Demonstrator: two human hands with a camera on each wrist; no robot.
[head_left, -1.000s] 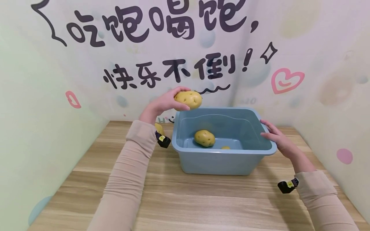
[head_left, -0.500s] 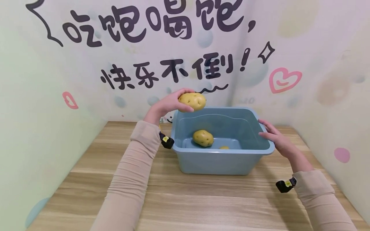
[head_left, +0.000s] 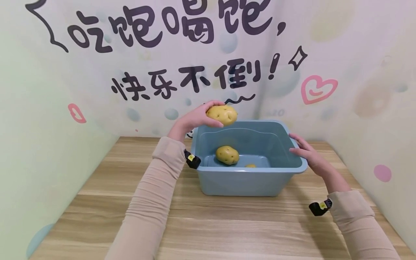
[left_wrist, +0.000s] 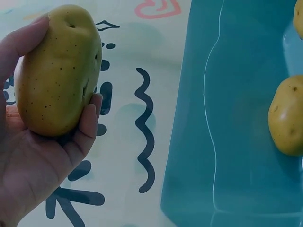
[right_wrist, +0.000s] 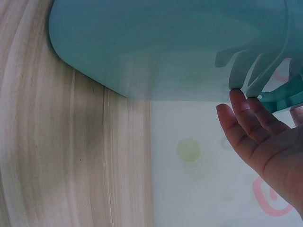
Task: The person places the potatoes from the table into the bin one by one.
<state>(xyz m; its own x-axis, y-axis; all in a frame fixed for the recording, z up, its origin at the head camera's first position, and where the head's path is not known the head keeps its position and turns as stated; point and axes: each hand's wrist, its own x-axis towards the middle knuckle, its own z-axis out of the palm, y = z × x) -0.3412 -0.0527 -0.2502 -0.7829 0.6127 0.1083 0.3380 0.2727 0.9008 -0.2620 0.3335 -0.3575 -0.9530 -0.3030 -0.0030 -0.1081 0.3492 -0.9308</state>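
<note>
My left hand (head_left: 196, 118) grips a yellow potato (head_left: 224, 115), thumb on one side and fingers round the other. In the head view it is above the back left part of a blue plastic bin (head_left: 240, 182). The left wrist view shows this potato (left_wrist: 59, 71) upright against the palm. At the bin's right side, my right hand (head_left: 313, 159) holds the rim, thumb over it and fingers beneath. In the right wrist view its fingertips (right_wrist: 235, 94) are right at the bin's outer wall (right_wrist: 142, 52). Another potato (head_left: 227, 155) lies inside the bin.
A small yellow piece of something (head_left: 251, 165) shows in the bin, mostly hidden by the front rim. The bin stands on a wood-grain table (head_left: 227, 231). Behind it is a printed wall (head_left: 156, 119), with pale side walls left and right.
My left hand has moved right with the potato, farther over the bin. A yellow thing behind the left wrist is now out of sight. The right hand has stayed at the rim.
</note>
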